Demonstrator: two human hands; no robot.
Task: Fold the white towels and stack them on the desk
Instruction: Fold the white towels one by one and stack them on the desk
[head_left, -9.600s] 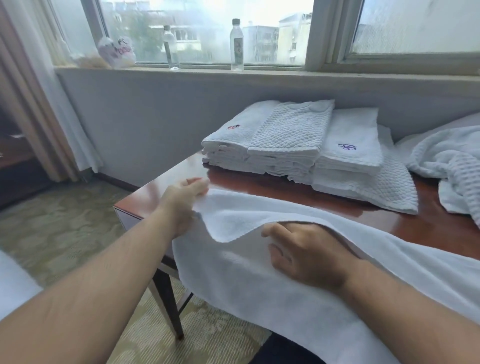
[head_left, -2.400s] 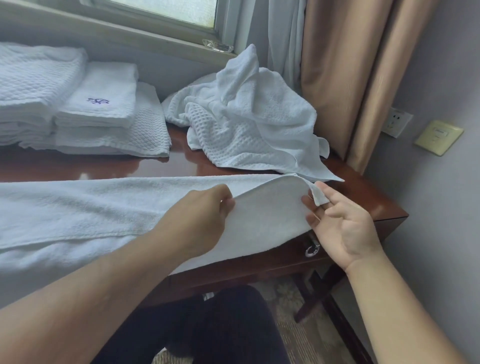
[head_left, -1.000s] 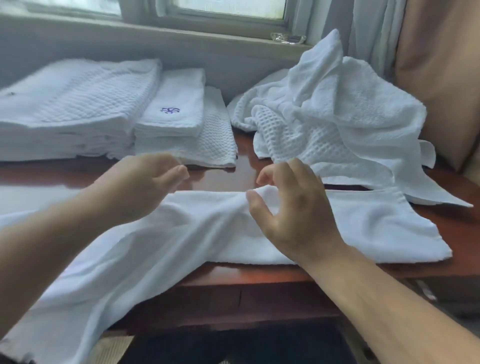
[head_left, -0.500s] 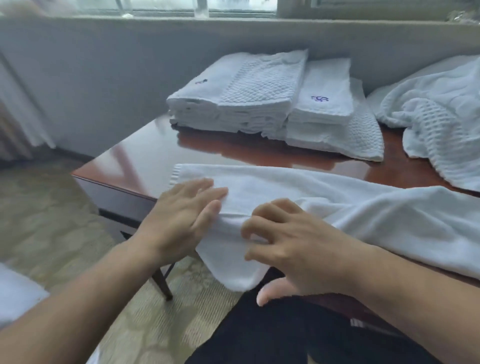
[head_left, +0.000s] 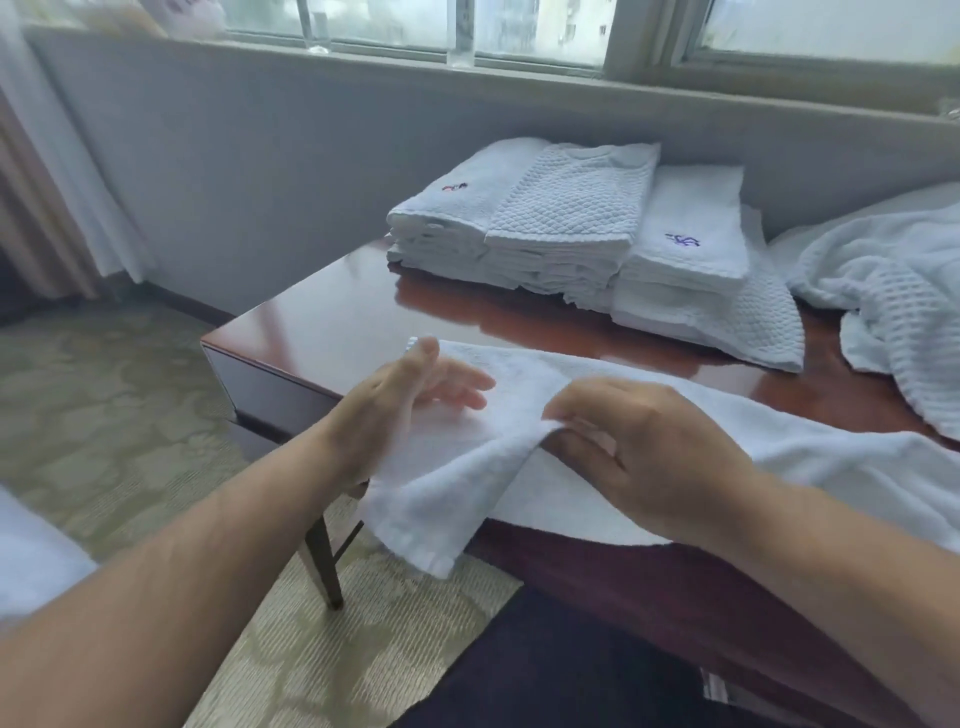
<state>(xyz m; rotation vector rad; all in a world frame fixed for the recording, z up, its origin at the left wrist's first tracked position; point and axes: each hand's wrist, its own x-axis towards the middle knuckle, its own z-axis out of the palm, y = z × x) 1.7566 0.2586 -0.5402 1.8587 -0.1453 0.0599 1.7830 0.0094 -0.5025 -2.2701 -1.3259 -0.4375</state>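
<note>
A long white towel lies lengthwise along the front of the brown desk, and its left corner hangs over the front edge. My right hand pinches a fold of this towel near its left end. My left hand hovers just left of it with the fingers spread, holding nothing, over the towel's end. Behind them, stacks of folded white towels rest at the back of the desk by the wall.
A heap of unfolded white towels lies at the desk's right side. Bottles stand on the window sill above. Patterned carpet spreads to the left, and a curtain hangs at the far left. Dark trousers show below the desk.
The view has swung from the towel's right end to its left end. My right hand has closed on a fold of the towel, and my left hand has lifted off it and opened.
</note>
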